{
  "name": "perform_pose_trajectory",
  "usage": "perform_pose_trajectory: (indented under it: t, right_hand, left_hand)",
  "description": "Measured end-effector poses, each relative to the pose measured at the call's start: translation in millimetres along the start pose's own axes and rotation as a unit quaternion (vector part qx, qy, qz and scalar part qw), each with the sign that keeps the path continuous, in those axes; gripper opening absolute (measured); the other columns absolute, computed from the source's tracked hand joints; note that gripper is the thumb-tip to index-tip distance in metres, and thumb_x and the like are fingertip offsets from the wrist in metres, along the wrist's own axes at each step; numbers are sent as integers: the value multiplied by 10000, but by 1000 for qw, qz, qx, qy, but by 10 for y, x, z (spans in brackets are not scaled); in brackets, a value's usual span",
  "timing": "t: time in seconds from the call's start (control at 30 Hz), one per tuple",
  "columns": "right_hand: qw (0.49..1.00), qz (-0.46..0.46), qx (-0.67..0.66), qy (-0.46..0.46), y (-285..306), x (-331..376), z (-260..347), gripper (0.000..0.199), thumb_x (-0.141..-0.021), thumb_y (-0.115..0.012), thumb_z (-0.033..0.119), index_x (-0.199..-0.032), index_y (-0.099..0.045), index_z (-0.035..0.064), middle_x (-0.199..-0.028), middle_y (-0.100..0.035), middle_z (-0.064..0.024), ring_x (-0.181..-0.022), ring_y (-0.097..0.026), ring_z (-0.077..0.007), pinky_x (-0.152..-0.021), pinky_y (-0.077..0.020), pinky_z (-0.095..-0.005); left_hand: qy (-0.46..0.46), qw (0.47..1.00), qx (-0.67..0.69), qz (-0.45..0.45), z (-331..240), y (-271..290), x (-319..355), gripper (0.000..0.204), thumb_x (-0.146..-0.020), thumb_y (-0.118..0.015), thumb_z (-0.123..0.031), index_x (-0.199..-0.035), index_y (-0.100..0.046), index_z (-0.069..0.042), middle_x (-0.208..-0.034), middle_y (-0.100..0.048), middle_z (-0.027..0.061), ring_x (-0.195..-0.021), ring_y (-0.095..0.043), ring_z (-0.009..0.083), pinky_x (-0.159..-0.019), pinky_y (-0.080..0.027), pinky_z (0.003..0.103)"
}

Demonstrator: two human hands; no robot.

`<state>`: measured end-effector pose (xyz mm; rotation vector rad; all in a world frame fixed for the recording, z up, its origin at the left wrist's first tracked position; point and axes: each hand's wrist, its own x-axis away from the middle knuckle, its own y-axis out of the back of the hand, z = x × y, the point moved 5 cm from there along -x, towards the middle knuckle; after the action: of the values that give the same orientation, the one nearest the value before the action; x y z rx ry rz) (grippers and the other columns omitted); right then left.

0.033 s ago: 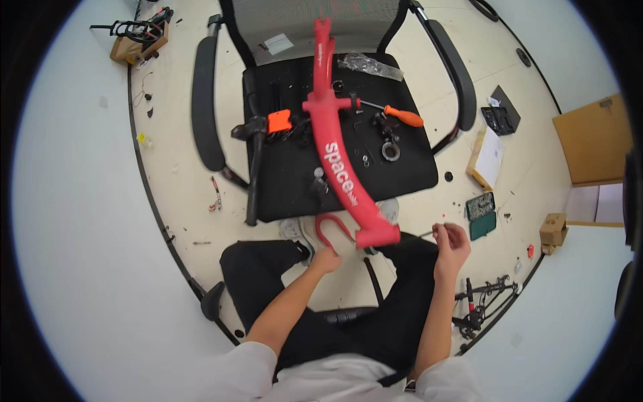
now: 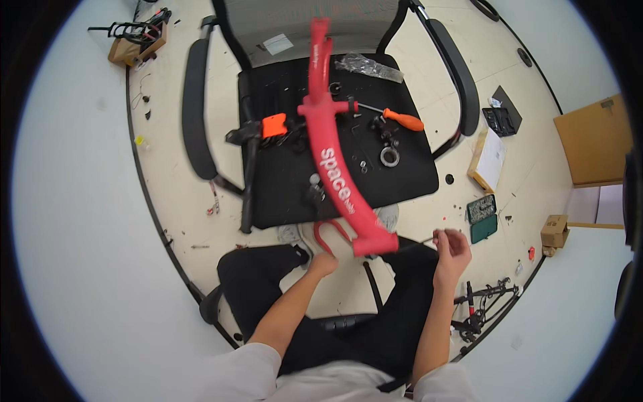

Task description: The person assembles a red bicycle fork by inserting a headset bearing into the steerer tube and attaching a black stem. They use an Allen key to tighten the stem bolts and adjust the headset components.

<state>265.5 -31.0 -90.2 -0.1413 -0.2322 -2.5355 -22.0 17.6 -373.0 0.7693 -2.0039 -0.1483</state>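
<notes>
A red bicycle frame lies across the black chair seat, its tube end hanging over the front edge toward me. Below that edge, my left hand is closed around the lower end of a red U-shaped fork. My right hand, right of the frame's tube end, pinches a thin dark rod that points toward the tube. Its kind is too small to tell, and I cannot make out whether its tip touches the frame.
On the seat lie an orange-handled screwdriver, a metal ring, a black handlebar part with an orange piece, and a clear plastic bag. Chair armrests flank it. A green case of small parts lies on the floor.
The view has shifted slightly, and the frame's near end appears a little lower. Both hands keep their grips.
</notes>
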Motion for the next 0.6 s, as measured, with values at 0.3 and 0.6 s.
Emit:
perform_pose_trajectory:
  t: [0.3,0.6]
  right_hand:
    - [990,-40,-61,-120,64,-9,-6,118,-888,-604,-80,-922,-528,4,-838,-639,-117,-604,-538,-127,-817,-570,-356]
    - [972,29,-156,-173,-33,-109,30,172,-878,-606,-83,-904,-468,16,-812,-577,-93,-565,-490,-93,-734,-599,-294]
  left_hand:
    - [281,946,132,-99,517,-332,-1415,412,-835,-622,-363,-865,-695,41,-758,-689,178,-712,-684,301,-671,-559,388]
    - [227,933,187,-209,483,-198,-1184,290,-827,-589,-205,-890,-663,69,-720,-649,185,-611,-648,285,-570,-552,408]
